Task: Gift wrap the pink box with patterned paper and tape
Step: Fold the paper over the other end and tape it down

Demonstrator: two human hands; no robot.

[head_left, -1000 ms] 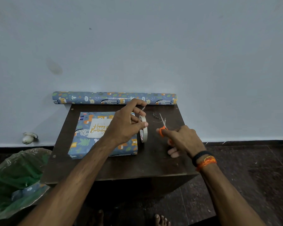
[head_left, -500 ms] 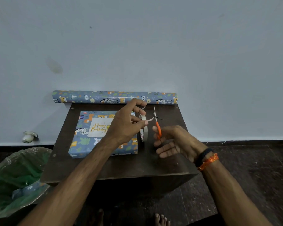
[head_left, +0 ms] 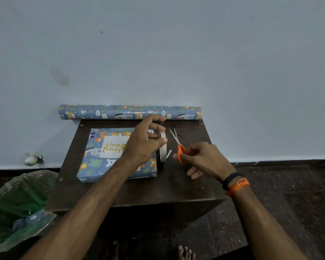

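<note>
Pale blue wall backs a dark brown tabletop (head_left: 120,190). On it lies the box (head_left: 101,156), already covered in blue animal-print paper with a "Happy Birthday" card on top. Just right of the box, the left hand (head_left: 143,143) pinches an upright tape roll (head_left: 163,147), its grip curled round the ring. Right of the tape roll, the right hand (head_left: 204,160) grips orange scissors (head_left: 178,145), blades spread. Behind the box lies the paper roll (head_left: 129,112).

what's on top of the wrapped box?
A pale "Happy Birthday" card lies on the blue animal-print wrapped box. The left hand, gripping the white tape roll, hides the box's right part.
</note>
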